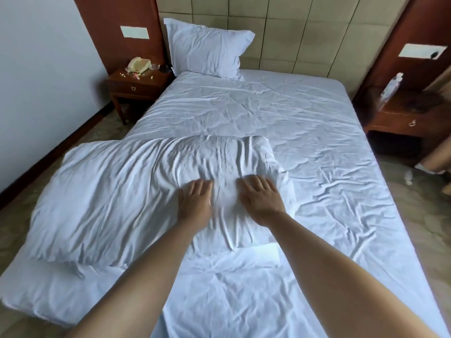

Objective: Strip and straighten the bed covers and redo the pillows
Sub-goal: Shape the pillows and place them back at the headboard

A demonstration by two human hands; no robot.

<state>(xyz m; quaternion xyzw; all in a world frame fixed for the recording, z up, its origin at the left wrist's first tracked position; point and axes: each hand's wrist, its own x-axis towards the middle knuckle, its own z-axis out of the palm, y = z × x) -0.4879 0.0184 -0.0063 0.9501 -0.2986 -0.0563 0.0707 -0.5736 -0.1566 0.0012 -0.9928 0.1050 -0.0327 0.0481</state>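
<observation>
A white pillow (117, 196) in a creased case lies across the near left of the bed, its left end hanging past the mattress edge. My left hand (194, 202) and my right hand (260, 200) rest flat on its right part, fingers straight, a short gap between them. Beyond my right hand the case's right end (271, 157) is bunched and folded. A second white pillow (205, 48) leans upright against the padded headboard (305, 32) at the far left. A wrinkled white sheet (305, 132) covers the mattress.
A wooden nightstand (136, 86) with a cream telephone (138, 64) and small litter stands left of the bed's head. Another nightstand (402, 113) with a plastic bottle (390, 90) stands on the right. A white wall runs along the left, and patterned floor (415, 215) lies on both sides.
</observation>
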